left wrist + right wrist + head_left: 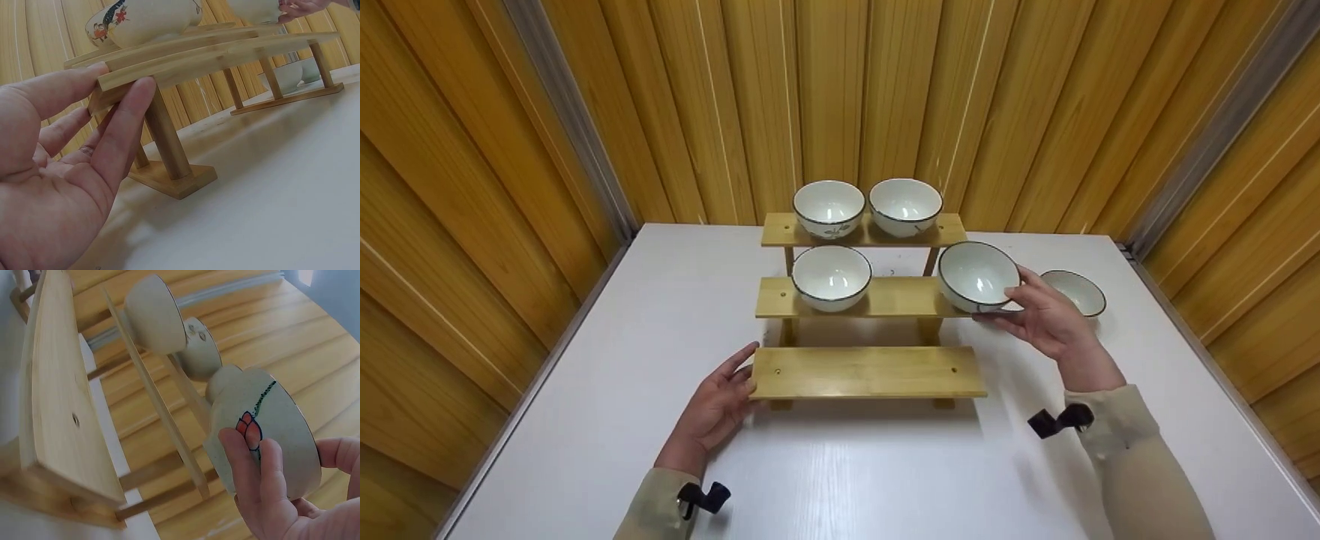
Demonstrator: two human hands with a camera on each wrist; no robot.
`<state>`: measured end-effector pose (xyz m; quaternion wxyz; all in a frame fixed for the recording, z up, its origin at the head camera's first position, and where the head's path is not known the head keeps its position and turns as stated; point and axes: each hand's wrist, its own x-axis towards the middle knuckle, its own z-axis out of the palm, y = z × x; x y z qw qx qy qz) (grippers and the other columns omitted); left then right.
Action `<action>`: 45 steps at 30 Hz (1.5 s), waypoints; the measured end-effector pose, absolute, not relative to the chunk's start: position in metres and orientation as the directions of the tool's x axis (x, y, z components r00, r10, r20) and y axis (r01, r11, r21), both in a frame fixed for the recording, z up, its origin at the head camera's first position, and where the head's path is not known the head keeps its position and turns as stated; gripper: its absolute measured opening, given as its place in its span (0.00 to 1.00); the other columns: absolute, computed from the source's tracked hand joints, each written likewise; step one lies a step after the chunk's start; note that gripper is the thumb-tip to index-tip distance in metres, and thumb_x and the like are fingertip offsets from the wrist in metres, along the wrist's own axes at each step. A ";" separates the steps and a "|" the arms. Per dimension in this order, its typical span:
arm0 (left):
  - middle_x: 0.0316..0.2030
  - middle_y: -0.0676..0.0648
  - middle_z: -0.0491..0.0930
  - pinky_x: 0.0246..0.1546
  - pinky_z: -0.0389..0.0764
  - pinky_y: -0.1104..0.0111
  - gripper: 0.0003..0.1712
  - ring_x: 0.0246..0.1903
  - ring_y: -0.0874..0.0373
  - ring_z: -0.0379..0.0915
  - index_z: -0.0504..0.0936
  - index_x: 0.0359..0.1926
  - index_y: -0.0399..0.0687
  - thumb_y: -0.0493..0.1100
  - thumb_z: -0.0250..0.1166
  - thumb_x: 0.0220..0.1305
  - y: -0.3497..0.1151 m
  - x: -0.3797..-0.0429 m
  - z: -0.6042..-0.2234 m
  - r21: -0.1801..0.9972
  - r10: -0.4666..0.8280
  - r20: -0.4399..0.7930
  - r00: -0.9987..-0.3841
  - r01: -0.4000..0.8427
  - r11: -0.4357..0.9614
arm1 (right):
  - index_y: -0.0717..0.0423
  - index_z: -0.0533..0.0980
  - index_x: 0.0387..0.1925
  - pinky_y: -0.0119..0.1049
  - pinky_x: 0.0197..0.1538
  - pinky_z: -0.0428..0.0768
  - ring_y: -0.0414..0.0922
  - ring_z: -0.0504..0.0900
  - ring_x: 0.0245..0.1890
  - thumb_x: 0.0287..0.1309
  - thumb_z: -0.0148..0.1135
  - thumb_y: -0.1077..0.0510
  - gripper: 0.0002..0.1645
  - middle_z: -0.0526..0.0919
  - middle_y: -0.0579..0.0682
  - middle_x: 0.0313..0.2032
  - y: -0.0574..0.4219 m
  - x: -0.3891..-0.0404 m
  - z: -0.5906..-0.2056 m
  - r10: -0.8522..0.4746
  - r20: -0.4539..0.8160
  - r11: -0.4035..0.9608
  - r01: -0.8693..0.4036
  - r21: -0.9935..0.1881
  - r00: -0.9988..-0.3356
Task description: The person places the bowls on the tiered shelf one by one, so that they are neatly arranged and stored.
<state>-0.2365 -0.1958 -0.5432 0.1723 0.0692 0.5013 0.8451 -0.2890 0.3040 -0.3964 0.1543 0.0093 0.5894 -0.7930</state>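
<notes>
My right hand (1054, 319) holds a white dark-rimmed bowl (979, 274) at the right end of the wooden rack's middle shelf (904, 295). Its thumb lies at the rim and the fingers against the outer wall, beside a painted red flower bud, as the right wrist view shows. That bowl is tilted; whether it touches the shelf I cannot tell. My left hand (718, 405) grips the left end of the lowest shelf (866, 373), fingers on both sides of its corner (107, 84). A second bowl (831, 277) sits on the middle shelf's left part.
Two similar bowls (829, 208) stand side by side on the top shelf (864, 238). Another bowl (1076, 292) is on the white table (660, 300) right of the rack, partly behind my right hand. Wood-patterned walls (832, 90) enclose the back and sides.
</notes>
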 end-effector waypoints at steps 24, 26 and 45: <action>0.66 0.46 0.72 0.56 0.82 0.61 0.42 0.59 0.54 0.79 0.50 0.82 0.48 0.28 0.56 0.73 -0.195 -0.238 -0.544 0.870 0.347 -0.065 -0.936 -0.223 -0.439 | 0.47 0.46 0.82 0.30 0.42 0.86 0.41 0.84 0.41 0.73 0.49 0.62 0.42 0.71 0.48 0.54 0.233 -0.319 -0.402 -0.280 -0.233 -0.166 0.286 -0.944 -0.931; 0.68 0.45 0.71 0.56 0.82 0.62 0.42 0.59 0.53 0.79 0.51 0.82 0.49 0.28 0.56 0.73 -0.194 -0.238 -0.545 0.870 0.343 -0.069 -0.937 -0.225 -0.439 | 0.47 0.46 0.82 0.30 0.42 0.86 0.41 0.85 0.40 0.73 0.49 0.62 0.42 0.70 0.48 0.55 0.232 -0.320 -0.402 -0.280 -0.234 -0.170 0.288 -0.943 -0.931; 0.65 0.47 0.72 0.55 0.83 0.63 0.43 0.60 0.54 0.77 0.50 0.82 0.48 0.29 0.57 0.73 -0.194 -0.239 -0.546 0.881 0.347 -0.060 -0.936 -0.213 -0.423 | 0.47 0.43 0.83 0.32 0.43 0.86 0.45 0.89 0.40 0.78 0.50 0.56 0.42 0.73 0.45 0.59 0.232 -0.323 -0.407 -0.330 -0.241 -0.170 0.309 -0.936 -0.913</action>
